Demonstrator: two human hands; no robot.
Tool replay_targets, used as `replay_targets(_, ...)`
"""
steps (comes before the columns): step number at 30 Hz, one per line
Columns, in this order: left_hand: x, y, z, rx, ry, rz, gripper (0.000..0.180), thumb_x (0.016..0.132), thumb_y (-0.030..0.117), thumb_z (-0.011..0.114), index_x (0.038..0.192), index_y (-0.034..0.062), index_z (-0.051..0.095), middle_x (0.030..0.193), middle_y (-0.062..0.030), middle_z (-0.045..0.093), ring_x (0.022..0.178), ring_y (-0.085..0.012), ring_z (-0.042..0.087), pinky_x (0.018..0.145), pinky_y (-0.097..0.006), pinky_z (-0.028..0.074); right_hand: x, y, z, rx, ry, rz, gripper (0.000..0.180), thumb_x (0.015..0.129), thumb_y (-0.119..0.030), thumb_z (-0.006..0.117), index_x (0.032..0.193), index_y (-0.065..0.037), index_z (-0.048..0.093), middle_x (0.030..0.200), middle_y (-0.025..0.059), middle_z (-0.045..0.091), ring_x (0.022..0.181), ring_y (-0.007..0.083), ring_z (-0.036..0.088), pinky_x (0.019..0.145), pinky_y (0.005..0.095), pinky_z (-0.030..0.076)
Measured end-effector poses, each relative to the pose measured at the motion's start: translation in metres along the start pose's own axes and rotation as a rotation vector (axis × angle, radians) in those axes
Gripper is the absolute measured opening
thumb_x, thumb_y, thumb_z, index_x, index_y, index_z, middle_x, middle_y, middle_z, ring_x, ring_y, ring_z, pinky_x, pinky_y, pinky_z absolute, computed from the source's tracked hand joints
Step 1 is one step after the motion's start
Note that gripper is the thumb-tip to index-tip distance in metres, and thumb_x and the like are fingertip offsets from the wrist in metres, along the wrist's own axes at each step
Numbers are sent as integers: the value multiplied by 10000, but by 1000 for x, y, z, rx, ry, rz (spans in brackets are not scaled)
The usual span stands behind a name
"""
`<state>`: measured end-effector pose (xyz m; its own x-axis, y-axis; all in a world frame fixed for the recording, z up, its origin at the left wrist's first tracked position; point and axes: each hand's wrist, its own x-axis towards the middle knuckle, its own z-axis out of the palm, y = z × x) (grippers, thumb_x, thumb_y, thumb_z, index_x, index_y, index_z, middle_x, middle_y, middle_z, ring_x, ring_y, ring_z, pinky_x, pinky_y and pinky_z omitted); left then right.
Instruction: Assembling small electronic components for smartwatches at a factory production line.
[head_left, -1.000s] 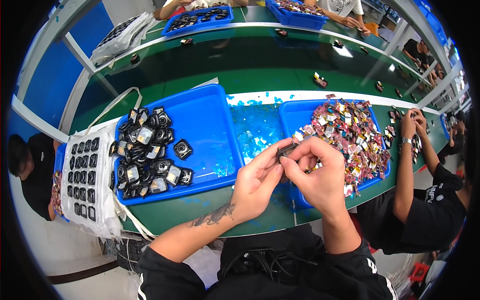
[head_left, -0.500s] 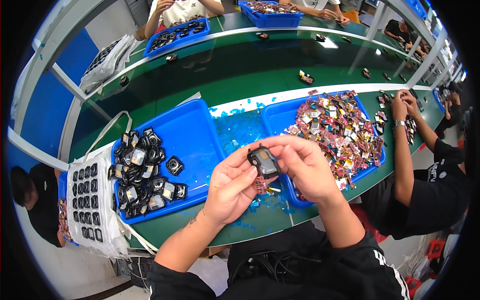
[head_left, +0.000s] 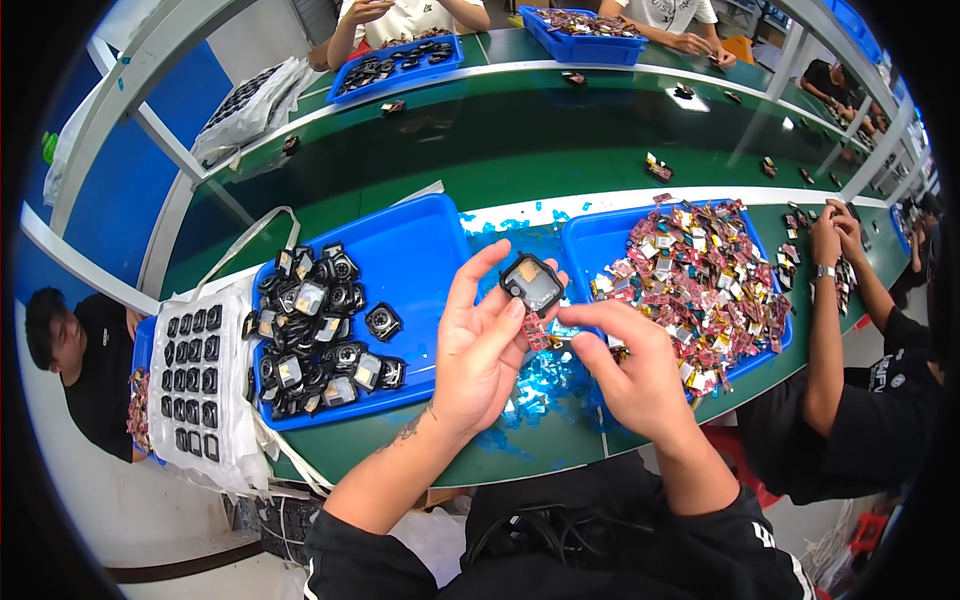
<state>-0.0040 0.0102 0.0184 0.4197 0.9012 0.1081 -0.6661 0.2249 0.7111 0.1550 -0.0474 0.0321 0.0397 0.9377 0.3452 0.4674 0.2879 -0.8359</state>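
- Left hand [head_left: 480, 350], fingers partly spread, pinches a square black module [head_left: 531, 283] above the green bench [head_left: 520, 455].
- Right hand [head_left: 630, 375] curls around a small red-patterned strip [head_left: 537, 332] just beneath it.
- Blue trays flank them: black modules [head_left: 310, 335] left, red-and-silver packets [head_left: 695, 280] right.

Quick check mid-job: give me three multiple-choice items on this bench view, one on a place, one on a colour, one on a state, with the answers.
1. Where does the pile of black square parts lie?
A. in the left blue tray
B. in the right blue tray
C. on the white bag

2. What colour is the bench top?
A. grey
B. green
C. white

3. What is the left hand doing?
A. resting flat
B. holding a black square part up in its fingers
C. reaching into a tray

Answers:
1 A, the pile fills that tray's left side.
2 B, green shows between the trays.
3 B, the part sits at its fingertips, with the right hand close beside.
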Motion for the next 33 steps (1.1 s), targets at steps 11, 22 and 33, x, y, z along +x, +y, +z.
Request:
replay_targets(11, 1, 22, -9, 1151, -225, 432, 317, 842, -61, 587, 1140, 9, 666, 1215, -184, 590, 1044, -266, 648, 840, -318, 534, 8, -10, 1, -237, 155, -304, 159, 719, 49, 693, 849, -23, 636, 824, 82, 638, 752, 243, 645, 665, 319, 518)
replay_targets(22, -3, 18, -13, 1416, -355, 725, 297, 696, -23, 731, 990, 4, 700, 1125, -144, 660, 951, -270, 683, 781, -328, 578, -1, -9, -18, 156, -108, -51, 121, 846, 35, 643, 964, 41, 668, 909, 130, 662, 824, 178, 673, 682, 272, 583)
replay_targets(33, -1, 20, -15, 1391, -453, 554, 278, 729, 18, 735, 1004, 26, 700, 1104, -131, 662, 897, -263, 686, 757, -328, 567, 0, 1, -19, 403, -279, 226, 81, 835, -29, 686, 888, 5, 635, 856, 43, 631, 790, 86, 618, 662, 221, 536)
